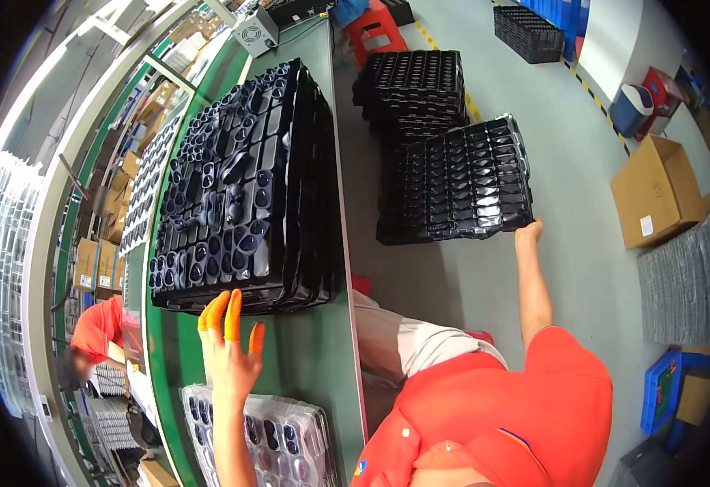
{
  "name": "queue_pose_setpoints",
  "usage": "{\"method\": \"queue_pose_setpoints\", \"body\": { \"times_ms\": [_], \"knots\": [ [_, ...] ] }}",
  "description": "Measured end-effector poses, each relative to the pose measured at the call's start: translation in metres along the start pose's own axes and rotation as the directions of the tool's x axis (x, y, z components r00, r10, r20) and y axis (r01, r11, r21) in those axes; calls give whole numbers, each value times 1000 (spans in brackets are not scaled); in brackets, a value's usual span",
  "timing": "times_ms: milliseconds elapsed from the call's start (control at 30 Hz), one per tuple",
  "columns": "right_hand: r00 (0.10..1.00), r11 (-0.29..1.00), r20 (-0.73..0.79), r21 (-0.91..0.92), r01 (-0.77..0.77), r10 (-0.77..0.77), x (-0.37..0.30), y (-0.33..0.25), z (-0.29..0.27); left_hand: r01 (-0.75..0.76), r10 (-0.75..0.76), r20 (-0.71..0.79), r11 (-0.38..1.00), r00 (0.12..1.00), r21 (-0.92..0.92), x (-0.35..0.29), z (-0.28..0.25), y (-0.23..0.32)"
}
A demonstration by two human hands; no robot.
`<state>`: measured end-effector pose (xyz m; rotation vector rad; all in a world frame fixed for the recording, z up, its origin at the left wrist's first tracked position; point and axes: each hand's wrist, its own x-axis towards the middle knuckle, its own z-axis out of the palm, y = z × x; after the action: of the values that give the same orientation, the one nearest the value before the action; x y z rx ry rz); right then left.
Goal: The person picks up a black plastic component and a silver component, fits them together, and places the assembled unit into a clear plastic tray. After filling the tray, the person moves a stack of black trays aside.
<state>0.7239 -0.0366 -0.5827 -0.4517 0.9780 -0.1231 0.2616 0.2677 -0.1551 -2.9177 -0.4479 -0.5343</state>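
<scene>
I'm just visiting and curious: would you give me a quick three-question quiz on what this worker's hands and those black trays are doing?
1. True or false: the right hand grips the tilted top tray of the floor stack.
2. Which fingers wear orange finger cots? A. left hand's B. right hand's C. both
3. Fill in: under the left hand, on the green workbench, lies a ____ blister tray.

Key: 1 true. 2 A. 3 clear. The left hand is open, just short of the black tray stack on the bench.
</scene>
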Motion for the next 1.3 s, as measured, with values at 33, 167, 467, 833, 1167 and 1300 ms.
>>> {"method": "queue_pose_setpoints", "body": {
  "times_ms": [33, 167, 467, 833, 1167, 1300],
  "knots": [
    [1000, 1000, -2, 18, 6, -6, 3, -2, 1, 8, -8, 11, 1000, 1000, 13, 2, -3, 3],
    [990, 993, 92, -43, 109, -105, 18, -50, 13, -14, 15, -32, 1000, 999, 26, 10, -20, 19],
    [926, 987, 348, 118, 111, -146, -78, -179, 24, -478, 438, -196, 833, 877, -279, 69, 25, 106],
    [846, 953, 533, 252, -170, 10, -166, -187, 7, -599, 587, -238, 800, 774, 26, 130, 153, 227],
    [793, 918, 599, 248, -310, 107, -185, -185, 6, -585, 561, -182, 800, 808, -132, 130, 147, 216],
    [789, 934, 603, 205, -292, 115, -171, -187, -1, -586, 579, -118, 758, 807, -286, 130, 141, 209]
  ]
}}
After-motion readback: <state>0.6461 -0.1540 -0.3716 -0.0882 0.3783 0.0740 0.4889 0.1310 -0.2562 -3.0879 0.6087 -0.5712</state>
